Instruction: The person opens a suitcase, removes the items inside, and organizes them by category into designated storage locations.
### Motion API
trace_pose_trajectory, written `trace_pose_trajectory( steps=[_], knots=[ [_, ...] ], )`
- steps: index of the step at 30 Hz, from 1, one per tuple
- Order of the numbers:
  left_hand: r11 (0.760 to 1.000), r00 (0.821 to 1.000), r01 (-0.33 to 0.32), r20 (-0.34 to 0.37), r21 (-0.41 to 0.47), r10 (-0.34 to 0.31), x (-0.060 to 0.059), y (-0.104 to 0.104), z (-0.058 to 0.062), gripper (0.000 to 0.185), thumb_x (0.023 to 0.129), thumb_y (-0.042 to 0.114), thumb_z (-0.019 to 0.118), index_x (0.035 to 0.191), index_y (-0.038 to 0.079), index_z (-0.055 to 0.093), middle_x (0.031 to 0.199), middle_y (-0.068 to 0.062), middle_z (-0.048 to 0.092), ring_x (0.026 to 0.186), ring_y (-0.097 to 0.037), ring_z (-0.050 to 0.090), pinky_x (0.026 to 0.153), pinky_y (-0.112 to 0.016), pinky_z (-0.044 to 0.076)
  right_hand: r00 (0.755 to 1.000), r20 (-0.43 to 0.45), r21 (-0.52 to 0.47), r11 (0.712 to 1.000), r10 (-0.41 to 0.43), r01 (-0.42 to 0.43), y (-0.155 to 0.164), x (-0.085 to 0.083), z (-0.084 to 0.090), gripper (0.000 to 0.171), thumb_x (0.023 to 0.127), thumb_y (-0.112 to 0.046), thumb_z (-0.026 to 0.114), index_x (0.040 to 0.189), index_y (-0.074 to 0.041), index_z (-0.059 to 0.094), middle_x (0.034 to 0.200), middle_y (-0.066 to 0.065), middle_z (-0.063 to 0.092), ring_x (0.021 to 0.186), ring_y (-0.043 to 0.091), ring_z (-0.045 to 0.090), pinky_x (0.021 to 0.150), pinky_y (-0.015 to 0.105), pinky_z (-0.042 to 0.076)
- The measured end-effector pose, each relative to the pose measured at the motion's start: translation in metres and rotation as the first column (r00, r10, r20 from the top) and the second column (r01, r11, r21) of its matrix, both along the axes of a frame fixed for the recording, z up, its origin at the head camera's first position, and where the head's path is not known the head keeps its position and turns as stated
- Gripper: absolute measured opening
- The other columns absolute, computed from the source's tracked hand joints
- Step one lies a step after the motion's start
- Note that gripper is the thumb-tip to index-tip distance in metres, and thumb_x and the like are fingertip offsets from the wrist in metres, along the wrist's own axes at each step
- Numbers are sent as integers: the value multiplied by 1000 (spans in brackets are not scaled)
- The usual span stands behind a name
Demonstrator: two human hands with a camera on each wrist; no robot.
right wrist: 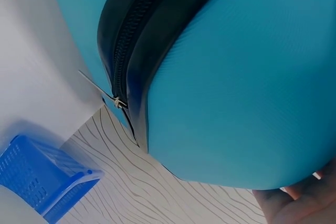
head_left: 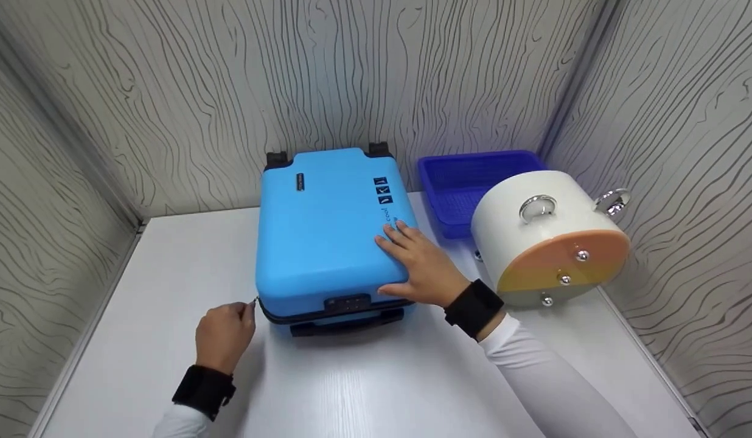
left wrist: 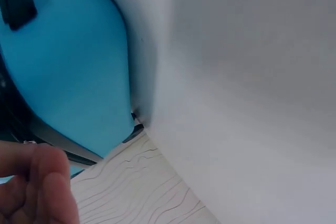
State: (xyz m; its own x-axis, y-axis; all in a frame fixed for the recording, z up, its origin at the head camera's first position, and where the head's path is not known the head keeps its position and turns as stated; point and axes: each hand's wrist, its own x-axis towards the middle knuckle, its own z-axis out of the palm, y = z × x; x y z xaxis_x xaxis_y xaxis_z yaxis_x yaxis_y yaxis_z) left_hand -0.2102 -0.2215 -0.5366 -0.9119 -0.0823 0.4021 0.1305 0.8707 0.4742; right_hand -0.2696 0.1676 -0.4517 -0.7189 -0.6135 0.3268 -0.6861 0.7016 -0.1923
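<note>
A light blue hard-shell suitcase [head_left: 327, 225] lies flat on the white table, its wheels toward the wall and its dark handle [head_left: 345, 324] toward me. At its near left corner my left hand [head_left: 225, 336] pinches a small metal zipper pull, mostly hidden by the thumb and fingers. In the left wrist view those curled fingers [left wrist: 52, 182] are close to the black zipper seam. My right hand [head_left: 421, 264] rests on the shell's near right corner with fingers spread. The right wrist view shows another zipper pull [right wrist: 116, 101] hanging on the seam, untouched.
Behind on the right is a blue plastic basket [head_left: 440, 213]. In front of it a white drum-shaped box [head_left: 522, 207] with silver knobs and ring handles stands to the suitcase's right. Wood-patterned panels [head_left: 187, 91] enclose the table [head_left: 169, 261] at the back and sides.
</note>
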Motion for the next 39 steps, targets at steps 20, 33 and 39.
trace_pose_trajectory(
  steps=[20,33,39],
  knots=[
    [993,989,-34,146,113,17,-79,-12,6,38,106,15,64,76,-2,81,65,-11,71,56,-22,57,54,-31,39,1000,15,-5,1000,-5,5,-2,3,-1,96,89,-53,87,163,-6,48,170,21,44,162,44,35,129,61,34],
    [926,939,15,314,377,-143,-85,-13,35,61,114,26,46,166,-5,34,164,-35,44,146,-52,52,115,-63,49,987,-133,94,991,-85,98,-8,21,-8,91,98,-53,77,165,-1,43,169,28,42,158,48,39,127,61,37],
    [863,922,189,218,469,-321,-91,1,66,70,116,40,48,173,8,24,181,-19,18,168,-43,16,133,-64,23,951,-249,107,971,-181,213,-24,38,-14,81,101,-47,75,161,0,48,163,32,48,152,52,47,122,63,43]
  ],
)
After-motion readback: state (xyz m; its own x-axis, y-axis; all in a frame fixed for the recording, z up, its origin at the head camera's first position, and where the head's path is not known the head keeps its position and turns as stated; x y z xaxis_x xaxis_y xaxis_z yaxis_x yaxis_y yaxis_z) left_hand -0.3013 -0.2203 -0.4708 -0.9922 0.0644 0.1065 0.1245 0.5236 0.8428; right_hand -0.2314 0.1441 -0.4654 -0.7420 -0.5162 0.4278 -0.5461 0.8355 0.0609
